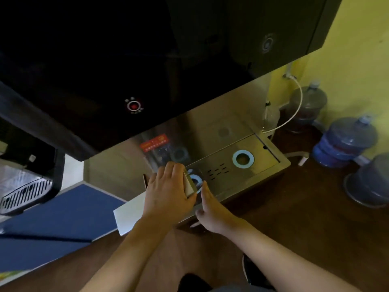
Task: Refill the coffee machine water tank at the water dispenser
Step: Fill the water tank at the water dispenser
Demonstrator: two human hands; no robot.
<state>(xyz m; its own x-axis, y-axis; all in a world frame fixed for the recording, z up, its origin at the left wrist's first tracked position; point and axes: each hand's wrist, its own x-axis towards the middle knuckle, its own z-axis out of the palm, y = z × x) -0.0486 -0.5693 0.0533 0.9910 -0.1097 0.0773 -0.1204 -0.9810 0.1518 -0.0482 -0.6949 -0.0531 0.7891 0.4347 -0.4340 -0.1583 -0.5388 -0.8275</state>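
The dispenser (pixel 210 127) tray (pixel 248 165) carries the tank (pixel 192 183) on its blue ring; my left hand (pixel 168 190) grips its top, my right hand (pixel 210 207) lies flat alongside; I should centre it under the spout

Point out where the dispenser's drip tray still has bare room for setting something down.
Free: the tray between the drain slots and the right blue ring. Crowded: the left end, where both hands hold the tank.

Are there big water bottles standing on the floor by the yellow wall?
Yes, several big water bottles stand on the floor beside the yellow wall.
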